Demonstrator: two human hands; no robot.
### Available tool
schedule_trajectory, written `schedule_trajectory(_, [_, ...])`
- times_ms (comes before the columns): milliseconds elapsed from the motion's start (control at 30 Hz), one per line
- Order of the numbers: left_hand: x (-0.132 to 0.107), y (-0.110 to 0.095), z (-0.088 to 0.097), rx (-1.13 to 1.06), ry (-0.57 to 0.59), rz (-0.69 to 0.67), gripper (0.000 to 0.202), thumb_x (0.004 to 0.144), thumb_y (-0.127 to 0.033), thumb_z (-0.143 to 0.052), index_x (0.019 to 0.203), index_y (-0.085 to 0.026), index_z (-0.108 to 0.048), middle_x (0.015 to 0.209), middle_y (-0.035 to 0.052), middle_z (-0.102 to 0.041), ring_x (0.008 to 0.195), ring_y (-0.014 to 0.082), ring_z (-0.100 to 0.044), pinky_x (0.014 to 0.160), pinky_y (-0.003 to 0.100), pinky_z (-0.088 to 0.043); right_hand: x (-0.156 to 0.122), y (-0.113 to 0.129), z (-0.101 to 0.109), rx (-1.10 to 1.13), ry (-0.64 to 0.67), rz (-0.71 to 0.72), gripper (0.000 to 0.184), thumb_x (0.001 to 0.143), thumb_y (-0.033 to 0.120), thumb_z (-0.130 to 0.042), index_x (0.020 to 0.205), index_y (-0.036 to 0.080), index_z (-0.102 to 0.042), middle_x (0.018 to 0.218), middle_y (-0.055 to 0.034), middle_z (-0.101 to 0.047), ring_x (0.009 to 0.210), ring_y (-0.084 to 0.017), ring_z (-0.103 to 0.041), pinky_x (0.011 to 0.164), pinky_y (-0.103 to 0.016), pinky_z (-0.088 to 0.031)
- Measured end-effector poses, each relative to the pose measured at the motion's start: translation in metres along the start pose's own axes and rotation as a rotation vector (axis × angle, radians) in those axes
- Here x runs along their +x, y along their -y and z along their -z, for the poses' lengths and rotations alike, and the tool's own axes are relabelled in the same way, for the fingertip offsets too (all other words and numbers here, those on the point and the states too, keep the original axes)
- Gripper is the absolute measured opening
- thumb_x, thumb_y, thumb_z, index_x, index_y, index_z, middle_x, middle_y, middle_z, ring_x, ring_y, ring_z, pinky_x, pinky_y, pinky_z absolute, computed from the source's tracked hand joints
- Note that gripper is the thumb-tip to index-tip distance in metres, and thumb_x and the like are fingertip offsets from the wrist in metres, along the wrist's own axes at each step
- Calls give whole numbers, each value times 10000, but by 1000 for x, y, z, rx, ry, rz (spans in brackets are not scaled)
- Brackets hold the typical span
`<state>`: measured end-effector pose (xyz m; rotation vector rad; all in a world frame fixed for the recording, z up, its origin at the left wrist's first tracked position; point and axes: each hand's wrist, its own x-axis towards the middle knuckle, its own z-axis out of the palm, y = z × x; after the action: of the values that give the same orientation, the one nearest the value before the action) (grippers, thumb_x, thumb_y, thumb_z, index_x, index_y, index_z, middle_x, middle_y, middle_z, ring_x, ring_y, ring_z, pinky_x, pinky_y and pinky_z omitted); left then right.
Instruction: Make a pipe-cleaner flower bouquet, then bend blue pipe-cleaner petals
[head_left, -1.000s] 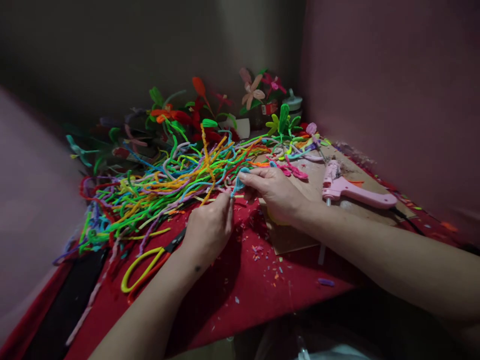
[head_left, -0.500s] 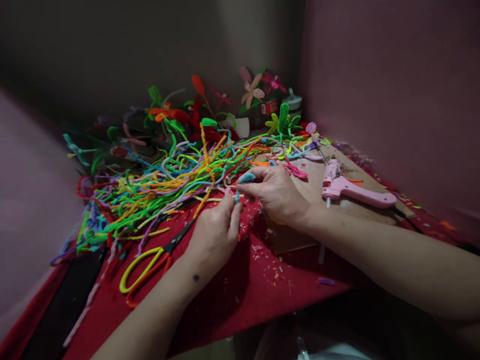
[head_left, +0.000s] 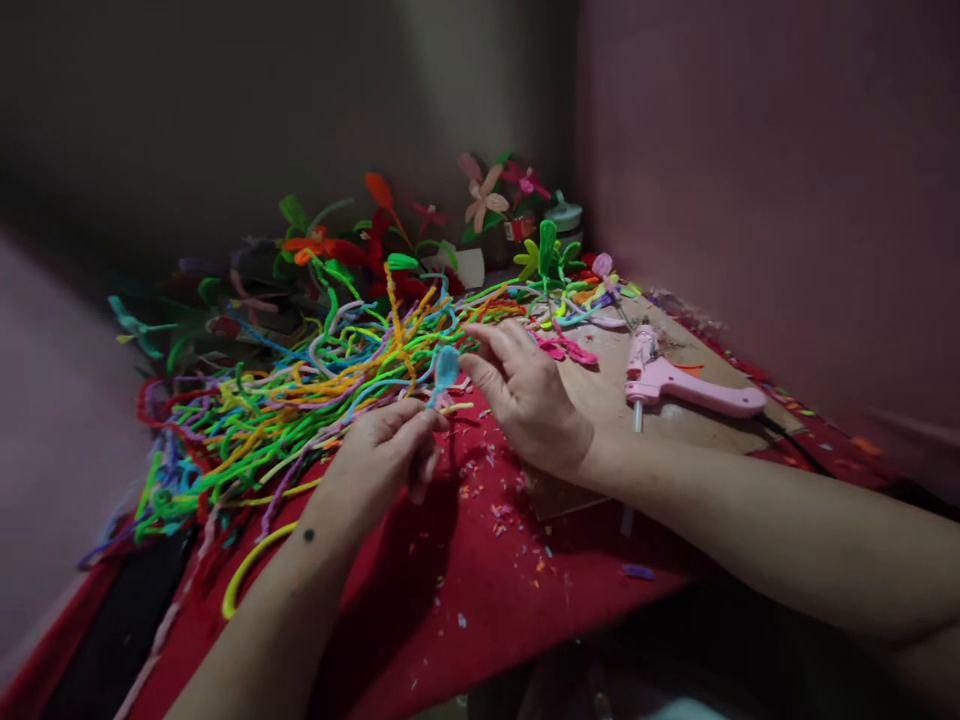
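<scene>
Between thumb and fingers my left hand [head_left: 386, 450] pinches the lower end of a blue pipe-cleaner petal [head_left: 446, 367], whose rounded loop stands upright. Just to its right is my right hand [head_left: 529, 400], thumb and fingers apart, with nothing visible between them; the fingertips come close to the petal. Behind both hands lies a heap of loose pipe cleaners [head_left: 300, 395] in green, orange, yellow, blue and purple. My left forearm covers most of the scissors, leaving part of a yellow handle loop [head_left: 247, 570] in sight.
A pink glue gun [head_left: 694, 388] rests on a brown board [head_left: 585, 400] at right, its cord running off rightwards. Finished pipe-cleaner flowers [head_left: 484, 200] stand along the back by a lidded jar [head_left: 564, 215]. Fuzzy scraps litter the red cloth [head_left: 480, 600].
My right hand has let go of the blue petal and opened. My left hand has shifted left, holding the petal upright, and its forearm now covers more of the scissors.
</scene>
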<state>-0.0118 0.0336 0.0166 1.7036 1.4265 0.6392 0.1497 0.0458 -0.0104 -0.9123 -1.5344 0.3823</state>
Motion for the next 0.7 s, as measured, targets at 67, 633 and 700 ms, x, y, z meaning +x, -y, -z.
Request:
schedule_trajectory(67, [5, 2, 4, -43, -52, -36, 227, 789, -355, -499, 657, -177, -548, 459, -43, -529, 390, 97, -453, 423, 205, -360, -6, 6, 0, -60, 5, 238, 175, 905, 245, -442, 948, 143, -578, 838, -57, -586, 782, -147, -517, 736, -280, -420])
schedule_trajectory(633, [91, -32, -51, 520, -36, -178, 279, 712, -406, -549, 641, -160, -658, 532, -2, -551, 538, 141, -475, 498, 243, -317, -24, 6, -14, -217, 366, 709, 333, 919, 321, -416, 656, 164, -548, 619, -2, -618, 584, -120, -586, 555, -262, -339])
schedule_trajectory(700, [85, -35, -44, 533, -81, -213, 288, 730, -405, -536, 768, -158, -682, 627, 12, -599, 599, 146, -497, 539, 241, -340, -24, 6, -14, -222, 377, 698, 350, 925, 328, -405, 649, 164, -544, 616, -4, -619, 576, -121, -583, 544, -265, -332])
